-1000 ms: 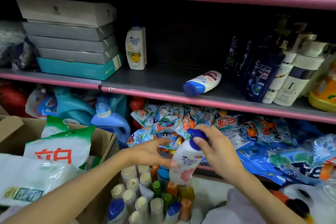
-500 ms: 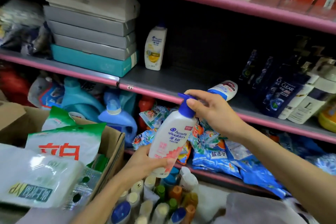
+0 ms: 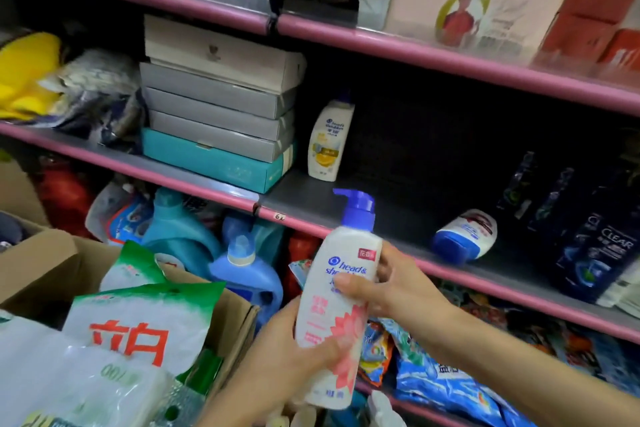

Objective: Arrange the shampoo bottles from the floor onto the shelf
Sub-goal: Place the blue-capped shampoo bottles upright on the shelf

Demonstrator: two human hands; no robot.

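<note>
While both hands (image 3: 398, 282) grip it, the pump bottle (image 3: 334, 315) stands upright.

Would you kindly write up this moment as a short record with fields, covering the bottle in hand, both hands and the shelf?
held item: pump shampoo bottle, white with blue pump, roughly upright
left hand: grips the bottle's lower body
right hand: grips its upper body at the label
middle shelf: bare stretch behind the pump
standing there: yellow-label shampoo bottle beside stacked boxes
lying there: blue-capped bottle, on its side
right end: dark bottles, upright
step: bottle not yet on shelf
</note>
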